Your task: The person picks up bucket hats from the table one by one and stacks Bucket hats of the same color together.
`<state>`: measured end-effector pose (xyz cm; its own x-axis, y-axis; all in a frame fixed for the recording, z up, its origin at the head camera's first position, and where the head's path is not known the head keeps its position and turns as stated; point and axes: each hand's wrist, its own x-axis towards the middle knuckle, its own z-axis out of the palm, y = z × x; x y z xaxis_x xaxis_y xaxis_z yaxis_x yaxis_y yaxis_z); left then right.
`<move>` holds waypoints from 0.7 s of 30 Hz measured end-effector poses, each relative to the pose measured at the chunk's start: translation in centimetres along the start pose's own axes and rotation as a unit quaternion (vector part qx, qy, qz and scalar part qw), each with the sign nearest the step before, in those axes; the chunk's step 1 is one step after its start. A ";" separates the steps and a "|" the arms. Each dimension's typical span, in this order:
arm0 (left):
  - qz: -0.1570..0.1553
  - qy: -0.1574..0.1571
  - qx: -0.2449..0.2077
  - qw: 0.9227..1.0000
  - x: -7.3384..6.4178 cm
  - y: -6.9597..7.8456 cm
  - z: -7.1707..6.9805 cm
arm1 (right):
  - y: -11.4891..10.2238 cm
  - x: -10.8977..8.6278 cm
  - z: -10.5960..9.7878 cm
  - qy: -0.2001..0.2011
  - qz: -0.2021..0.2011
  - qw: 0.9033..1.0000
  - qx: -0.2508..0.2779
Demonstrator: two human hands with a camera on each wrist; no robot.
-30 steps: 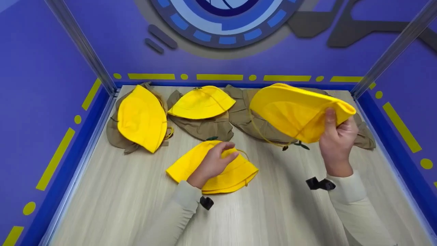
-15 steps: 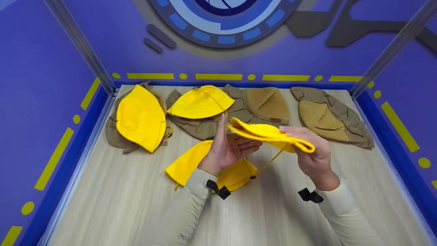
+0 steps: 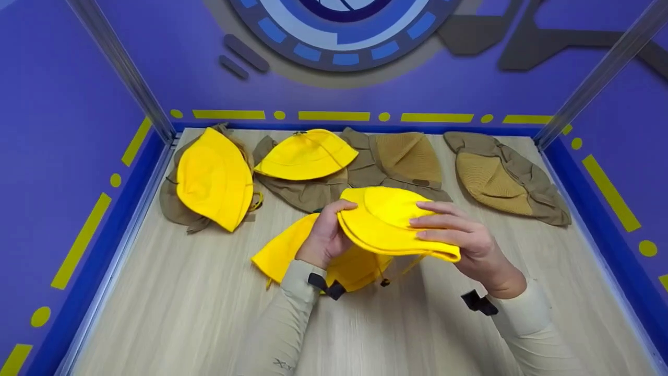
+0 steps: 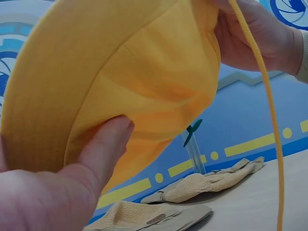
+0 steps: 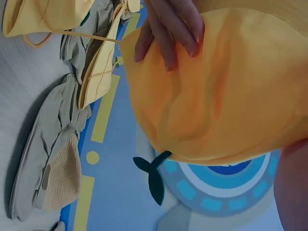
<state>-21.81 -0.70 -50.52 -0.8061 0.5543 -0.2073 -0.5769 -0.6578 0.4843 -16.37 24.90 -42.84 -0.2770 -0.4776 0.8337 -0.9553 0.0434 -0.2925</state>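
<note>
A yellow bucket hat [image 3: 386, 209] is held between both hands above the table. My left hand [image 3: 326, 237] grips the brim's left edge, thumb on top. My right hand [image 3: 469, 240] holds the opposite side, its fingers spread over the crown and the folded brim. A green leaf-shaped tip [image 5: 156, 185] sticks out from the crown in the right wrist view. The hat's yellow cord [image 4: 269, 106] hangs down in the left wrist view. Under the hands, a second yellow hat [image 3: 284, 245] lies on the table, partly covered by the left hand and held hat.
Along the back, one yellow hat [image 3: 214, 177] lies on a brown hat at far left, and another yellow hat [image 3: 310, 156] lies beside it on brown fabric. Brown hats with woven crowns [image 3: 409, 156] lie further right. Blue-purple walls [image 3: 334, 94] enclose the wooden tabletop [image 3: 172, 313].
The right hand has brought the yellow hat from the back right to the middle, turning it crown up. The left hand has left the lying hat and taken the held hat's brim.
</note>
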 end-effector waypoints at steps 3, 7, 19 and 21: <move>0.018 -0.008 -0.004 1.000 0.0 -0.1 -0.2 | 0.2 -0.7 -0.3 -0.004 0.029 0.999 -0.018; 0.063 -0.006 -0.024 0.998 0.0 -0.3 0.0 | 0.8 -2.2 -0.7 0.015 0.105 0.993 -0.051; 0.171 -0.011 -0.014 0.985 -0.5 0.0 1.1 | 0.3 -4.8 -0.6 0.213 0.499 0.762 0.354; 0.182 -0.019 -0.001 0.983 -0.7 0.0 1.1 | 0.4 -4.5 -0.8 0.204 0.549 0.708 0.396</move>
<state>-21.10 -0.52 -49.48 -0.9536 0.3007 0.0118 -0.2512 -0.8169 0.5192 -15.57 27.79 -46.38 -0.9679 -0.2383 -0.0802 0.1710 -0.3904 -0.9046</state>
